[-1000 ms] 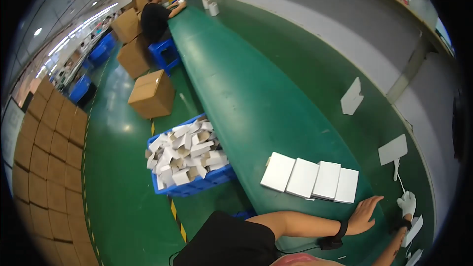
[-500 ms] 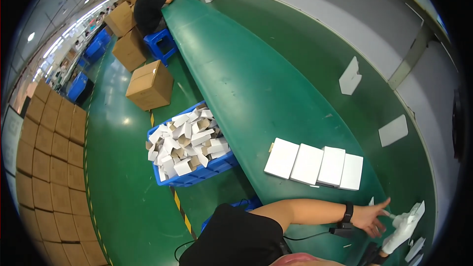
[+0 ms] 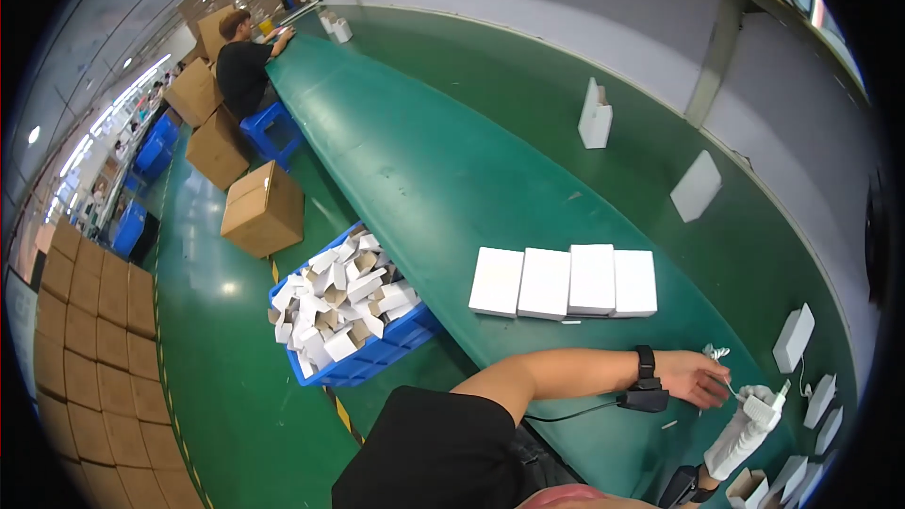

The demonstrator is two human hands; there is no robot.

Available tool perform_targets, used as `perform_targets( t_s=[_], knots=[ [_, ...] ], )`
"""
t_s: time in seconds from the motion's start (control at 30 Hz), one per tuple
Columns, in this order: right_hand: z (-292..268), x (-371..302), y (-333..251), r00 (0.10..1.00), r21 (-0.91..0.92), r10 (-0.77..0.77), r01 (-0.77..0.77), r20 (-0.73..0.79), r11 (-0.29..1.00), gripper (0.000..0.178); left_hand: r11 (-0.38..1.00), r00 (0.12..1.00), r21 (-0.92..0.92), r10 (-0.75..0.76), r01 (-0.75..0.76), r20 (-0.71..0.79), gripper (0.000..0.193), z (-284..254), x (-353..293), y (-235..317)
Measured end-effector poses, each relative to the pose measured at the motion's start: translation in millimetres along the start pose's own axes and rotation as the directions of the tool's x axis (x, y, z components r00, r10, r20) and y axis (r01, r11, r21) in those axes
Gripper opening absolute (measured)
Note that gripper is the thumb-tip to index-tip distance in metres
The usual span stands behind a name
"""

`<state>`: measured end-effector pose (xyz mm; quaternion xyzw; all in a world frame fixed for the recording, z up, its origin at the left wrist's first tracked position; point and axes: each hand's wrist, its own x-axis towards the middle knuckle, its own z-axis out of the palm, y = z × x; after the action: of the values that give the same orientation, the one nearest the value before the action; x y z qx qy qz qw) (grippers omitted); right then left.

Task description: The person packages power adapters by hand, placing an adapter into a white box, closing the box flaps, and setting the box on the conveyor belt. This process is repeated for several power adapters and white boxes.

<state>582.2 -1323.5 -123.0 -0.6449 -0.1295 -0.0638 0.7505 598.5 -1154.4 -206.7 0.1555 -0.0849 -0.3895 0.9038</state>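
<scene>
The person wears a black short-sleeved shirt, leaving the forearms bare. The left hand point(image 3: 696, 379) has a black band at the wrist with a small black device clipped below it and a thin dark cable trailing back. The right hand point(image 3: 747, 429) wears a white glove, with a black strap at its wrist.

The right hand point(image 3: 745, 438) is gloved, its fingers hard to tell apart, and its forearm is cut by the lower edge. The small white thing at the left hand point(image 3: 696, 379) is too small to identify.
</scene>
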Motion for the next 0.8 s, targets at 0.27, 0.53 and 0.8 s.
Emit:
perform_targets(
  t_s=[0.27,0.53,0.8],
  knots=[
    [1.0,3.5,16.3,0.999,0.264,0.017,-0.007,-0.036,0.964,0.02,0.872,0.913,-0.273,0.384,-0.407,-0.134,0.028,8.7,-12.0,41.9],
    [2.6,-1.1,2.3,0.979,0.006,0.117,-0.12,0.17,0.993,0.045,0.851,0.832,0.333,0.495,-0.407,-0.249,0.039,78.1,56.7,41.4],
    [-21.1,12.1,11.6,0.981,-0.215,-0.143,0.113,-0.131,0.97,0.038,0.739,0.972,0.663,0.221,-0.115,-0.077,0.054,94.3,104.8,54.2]
  ],
)
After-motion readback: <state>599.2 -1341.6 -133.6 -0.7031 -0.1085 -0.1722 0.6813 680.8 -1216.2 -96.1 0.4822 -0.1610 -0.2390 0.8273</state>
